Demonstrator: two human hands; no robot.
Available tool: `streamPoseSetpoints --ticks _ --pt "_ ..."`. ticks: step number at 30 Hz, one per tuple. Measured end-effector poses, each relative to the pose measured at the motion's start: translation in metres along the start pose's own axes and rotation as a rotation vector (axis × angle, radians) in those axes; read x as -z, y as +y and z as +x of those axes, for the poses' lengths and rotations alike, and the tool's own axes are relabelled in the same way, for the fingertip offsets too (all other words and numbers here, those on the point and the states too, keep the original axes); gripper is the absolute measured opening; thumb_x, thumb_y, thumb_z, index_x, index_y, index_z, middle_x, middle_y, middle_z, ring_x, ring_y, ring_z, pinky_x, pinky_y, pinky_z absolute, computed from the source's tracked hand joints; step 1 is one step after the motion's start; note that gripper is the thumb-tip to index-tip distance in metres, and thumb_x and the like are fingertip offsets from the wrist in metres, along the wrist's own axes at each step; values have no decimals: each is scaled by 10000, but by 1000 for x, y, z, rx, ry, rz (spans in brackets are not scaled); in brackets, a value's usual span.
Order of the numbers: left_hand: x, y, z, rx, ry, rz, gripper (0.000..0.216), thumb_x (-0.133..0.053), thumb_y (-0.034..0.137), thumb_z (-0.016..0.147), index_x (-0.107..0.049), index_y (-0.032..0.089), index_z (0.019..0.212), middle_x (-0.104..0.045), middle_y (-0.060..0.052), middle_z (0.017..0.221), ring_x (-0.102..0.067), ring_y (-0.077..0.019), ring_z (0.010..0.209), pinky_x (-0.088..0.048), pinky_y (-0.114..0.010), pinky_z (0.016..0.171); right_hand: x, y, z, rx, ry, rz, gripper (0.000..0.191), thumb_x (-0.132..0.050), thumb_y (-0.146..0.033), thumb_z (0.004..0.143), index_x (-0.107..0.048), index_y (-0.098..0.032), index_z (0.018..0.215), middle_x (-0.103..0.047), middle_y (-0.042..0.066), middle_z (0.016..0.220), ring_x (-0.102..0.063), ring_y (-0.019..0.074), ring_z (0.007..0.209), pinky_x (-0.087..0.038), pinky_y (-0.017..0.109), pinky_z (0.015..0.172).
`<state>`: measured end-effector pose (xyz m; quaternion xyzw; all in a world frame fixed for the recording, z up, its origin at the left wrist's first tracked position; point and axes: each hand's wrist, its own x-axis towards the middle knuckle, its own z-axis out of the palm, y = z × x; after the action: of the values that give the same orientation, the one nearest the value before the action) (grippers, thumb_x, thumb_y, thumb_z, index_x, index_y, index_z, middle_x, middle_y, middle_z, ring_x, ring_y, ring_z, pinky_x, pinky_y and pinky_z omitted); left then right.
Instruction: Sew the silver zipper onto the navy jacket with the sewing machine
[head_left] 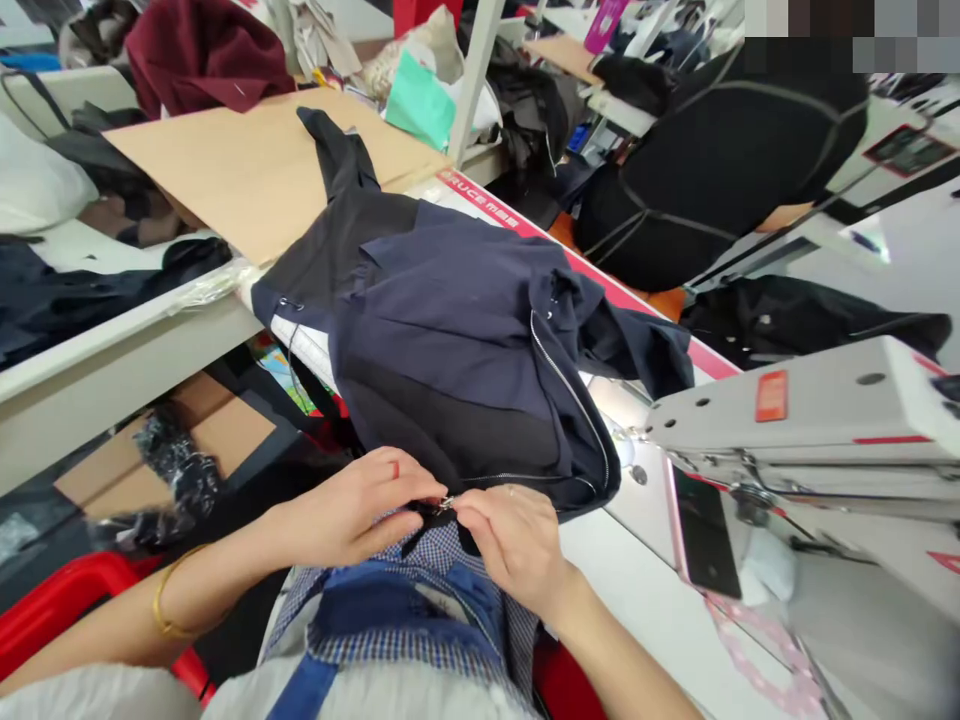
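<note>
A dark navy and black jacket (457,290) lies spread over the sewing table, its lower edge hanging toward my lap. A silver-toothed zipper (564,375) curves down its right side and runs along the near edge. My left hand (360,508) pinches the near end of that zipper between thumb and fingers. Close beside it, my right hand (517,545) grips the same end from the other side. Between the fingertips a small metal zipper slider (448,503) shows, partly covered by the fingers.
A sewing machine (795,430) stands at the right, with a phone (705,525) lying by its base. Brown cardboard (217,170) covers the table's far left. Maroon cloth (206,55) is heaped behind it. A co-worker in black (720,170) is across the table.
</note>
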<state>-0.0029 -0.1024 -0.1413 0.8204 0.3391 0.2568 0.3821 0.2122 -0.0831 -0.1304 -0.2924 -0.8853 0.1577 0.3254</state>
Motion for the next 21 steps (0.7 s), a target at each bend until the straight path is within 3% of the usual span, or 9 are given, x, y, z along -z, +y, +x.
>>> streamPoseSetpoints --ticks 6,11,14,17,19,21 --pt "-25 -3 9 40 98 89 299 -407 188 890 -479 155 1179 -569 -68 927 -518 -126 861 -456 -236 779 -1 5 -1 -91 -131 12 211 -500 -357 874 -566 -160 905 -630 4 712 -570 113 609 -416 236 605" --pt "-23 -7 9 101 106 39 262 -343 181 908 -574 147 1028 -563 -44 814 -509 -118 776 -439 -225 710 7 6 4 -96 -294 -65 172 -466 -285 894 -578 -170 956 -601 14 749 -542 114 644 -407 239 619" --pt "-13 -8 11 296 85 -173 249 -357 231 905 -594 158 929 -574 -6 765 -512 -99 715 -426 -211 677 10 2 8 -32 -139 -282 171 -499 -273 875 -582 -179 992 -599 42 812 -541 155 776 -380 327 790" --pt "-6 -9 14 469 84 -417 257 -389 309 889 -578 138 855 -572 9 733 -503 -94 669 -420 -204 636 5 -4 9 95 8 -378 141 -555 -294 844 -585 -181 923 -615 26 825 -530 156 821 -265 410 934" --pt "-3 -9 16 498 88 -486 278 -404 349 877 -566 125 839 -572 3 738 -502 -102 680 -420 -211 640 -3 -7 8 119 -13 -381 131 -553 -295 846 -579 -178 899 -623 9 816 -525 139 796 -241 402 945" --pt "-1 -8 18 497 89 -459 285 -407 355 873 -564 122 825 -575 0 742 -502 -106 687 -417 -213 648 -10 -10 8 49 -56 -396 114 -529 -268 859 -574 -173 905 -628 13 840 -519 144 810 -235 403 938"
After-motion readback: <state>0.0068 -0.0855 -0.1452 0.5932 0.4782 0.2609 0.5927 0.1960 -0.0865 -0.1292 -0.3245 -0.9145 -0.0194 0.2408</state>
